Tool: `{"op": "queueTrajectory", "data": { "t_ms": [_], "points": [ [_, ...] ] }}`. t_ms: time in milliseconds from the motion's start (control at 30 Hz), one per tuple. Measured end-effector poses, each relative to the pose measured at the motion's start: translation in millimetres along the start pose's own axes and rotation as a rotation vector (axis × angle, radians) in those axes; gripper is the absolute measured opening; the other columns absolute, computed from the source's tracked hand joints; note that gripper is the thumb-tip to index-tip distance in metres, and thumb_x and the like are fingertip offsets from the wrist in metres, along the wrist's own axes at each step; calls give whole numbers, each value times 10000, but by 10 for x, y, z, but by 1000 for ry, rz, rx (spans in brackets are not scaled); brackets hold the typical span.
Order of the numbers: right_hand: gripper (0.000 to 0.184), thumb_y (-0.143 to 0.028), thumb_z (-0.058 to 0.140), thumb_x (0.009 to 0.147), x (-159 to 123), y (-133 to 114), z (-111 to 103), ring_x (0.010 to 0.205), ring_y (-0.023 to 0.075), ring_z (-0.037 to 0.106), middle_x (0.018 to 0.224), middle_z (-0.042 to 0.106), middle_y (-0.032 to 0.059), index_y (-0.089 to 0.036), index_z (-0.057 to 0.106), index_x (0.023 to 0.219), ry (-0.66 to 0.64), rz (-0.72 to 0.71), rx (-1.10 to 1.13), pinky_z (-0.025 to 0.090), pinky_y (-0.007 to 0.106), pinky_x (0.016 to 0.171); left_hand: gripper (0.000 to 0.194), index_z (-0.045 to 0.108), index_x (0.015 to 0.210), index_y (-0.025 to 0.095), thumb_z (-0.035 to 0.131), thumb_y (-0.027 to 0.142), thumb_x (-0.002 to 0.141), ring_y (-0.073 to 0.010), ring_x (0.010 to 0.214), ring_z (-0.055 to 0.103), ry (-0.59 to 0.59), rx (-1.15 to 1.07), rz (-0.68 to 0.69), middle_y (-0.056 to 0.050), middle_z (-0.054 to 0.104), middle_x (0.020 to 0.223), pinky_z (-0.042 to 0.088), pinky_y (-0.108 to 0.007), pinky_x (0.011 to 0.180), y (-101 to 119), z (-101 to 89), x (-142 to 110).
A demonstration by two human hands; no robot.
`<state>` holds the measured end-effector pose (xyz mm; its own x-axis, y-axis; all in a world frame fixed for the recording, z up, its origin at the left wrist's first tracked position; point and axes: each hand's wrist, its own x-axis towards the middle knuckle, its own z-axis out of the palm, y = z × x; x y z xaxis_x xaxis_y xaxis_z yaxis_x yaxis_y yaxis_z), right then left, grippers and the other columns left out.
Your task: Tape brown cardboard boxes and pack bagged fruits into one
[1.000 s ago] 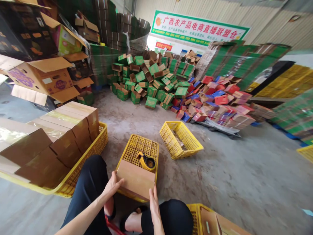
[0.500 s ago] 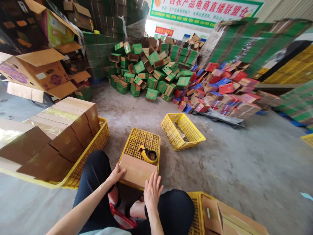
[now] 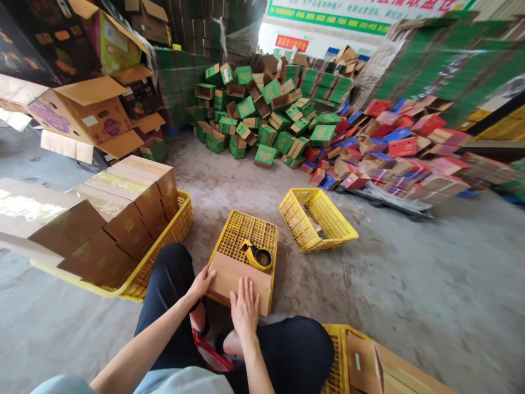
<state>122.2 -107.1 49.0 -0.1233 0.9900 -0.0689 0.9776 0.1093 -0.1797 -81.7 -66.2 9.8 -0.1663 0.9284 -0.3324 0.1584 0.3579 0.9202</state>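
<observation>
A flat brown cardboard piece (image 3: 229, 273) lies on an upturned yellow crate (image 3: 246, 232) in front of my knees. My left hand (image 3: 200, 283) holds its left edge, fingers curled over the card. My right hand (image 3: 245, 306) lies flat on top of it, fingers stretched out and pressing down. A yellow tape dispenser (image 3: 257, 256) with a dark roll rests on the crate just beyond the card.
A yellow crate (image 3: 164, 241) packed with brown boxes stands at my left. Another yellow crate (image 3: 315, 219) sits tilted ahead to the right. A third yellow crate (image 3: 333, 361) holding flat cardboard is by my right knee. Piles of green boxes (image 3: 266, 109) and red and blue boxes (image 3: 389, 148) fill the back.
My right hand moved from the card's right edge onto its top and flattened. The left hand stayed on the left edge. The view has tilted downward.
</observation>
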Motion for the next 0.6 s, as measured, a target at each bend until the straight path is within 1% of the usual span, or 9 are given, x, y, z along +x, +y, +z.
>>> {"op": "queueTrajectory", "data": {
  "t_ms": [100, 200, 267, 333, 367, 400, 467, 533, 600],
  "points": [
    [646, -424, 199, 1071, -90, 318, -56, 1554, 321, 290, 1663, 314, 173, -101, 335, 1613, -4, 149, -60, 273, 585, 1220, 607, 630, 1354, 87, 525, 524, 946, -304, 1239, 653, 20, 36, 35, -156, 705, 1314, 500, -370, 1067, 42, -48, 48],
    [701, -427, 142, 1061, -158, 500, -56, 1547, 344, 301, 1669, 274, 202, -19, 299, 1609, -13, 201, -86, 309, 574, 1205, 591, 591, 1405, 79, 518, 446, 947, -314, 1314, 603, 67, 81, 51, -175, 654, 1393, 446, -405, 1136, 59, -13, 35],
    [721, -428, 135, 1056, -170, 507, -31, 1545, 358, 299, 1668, 261, 221, 18, 297, 1599, -3, 206, -90, 322, 559, 1201, 608, 513, 1482, 76, 482, 380, 957, -312, 1438, 487, 114, 215, 156, -187, 539, 1524, 381, -433, 1197, 44, 81, -26],
    [737, -432, 135, 1053, -159, 460, 0, 1545, 375, 291, 1663, 260, 242, 46, 305, 1587, 22, 224, -88, 318, 554, 1202, 632, 434, 1542, 84, 448, 342, 965, -312, 1545, 314, 147, 427, 330, -182, 388, 1633, 318, -482, 1236, 15, 220, -123],
    [744, -436, 134, 1052, -150, 434, 16, 1542, 384, 295, 1660, 259, 253, 57, 309, 1582, 35, 235, -82, 317, 556, 1202, 643, 405, 1558, 81, 441, 340, 970, -327, 1571, 241, 147, 535, 409, -186, 332, 1658, 287, -525, 1244, 1, 298, -179],
    [751, -440, 133, 1051, -142, 413, 30, 1537, 390, 303, 1658, 259, 262, 62, 310, 1580, 46, 244, -73, 319, 560, 1198, 650, 386, 1569, 82, 440, 340, 974, -339, 1579, 205, 130, 631, 470, -193, 305, 1667, 254, -558, 1251, -9, 377, -235],
    [758, -453, 134, 1050, -133, 398, 56, 1531, 393, 316, 1654, 265, 273, 56, 312, 1582, 67, 246, -51, 326, 574, 1190, 683, 353, 1585, 73, 463, 356, 973, -357, 1577, 196, 55, 781, 559, -216, 284, 1667, 224, -579, 1255, -13, 529, -338],
    [757, -466, 144, 1049, -135, 412, 76, 1530, 389, 320, 1649, 279, 277, 40, 321, 1585, 79, 235, -34, 333, 584, 1182, 729, 324, 1599, 62, 491, 376, 962, -367, 1573, 206, -25, 864, 608, -230, 266, 1669, 240, -566, 1253, 10, 664, -418],
    [748, -466, 159, 1050, -142, 438, 90, 1531, 386, 319, 1642, 299, 278, 28, 335, 1583, 86, 226, -27, 337, 588, 1179, 758, 307, 1608, 60, 503, 388, 953, -370, 1572, 208, -96, 896, 640, -228, 246, 1674, 263, -554, 1245, 52, 783, -478]
  ]
}}
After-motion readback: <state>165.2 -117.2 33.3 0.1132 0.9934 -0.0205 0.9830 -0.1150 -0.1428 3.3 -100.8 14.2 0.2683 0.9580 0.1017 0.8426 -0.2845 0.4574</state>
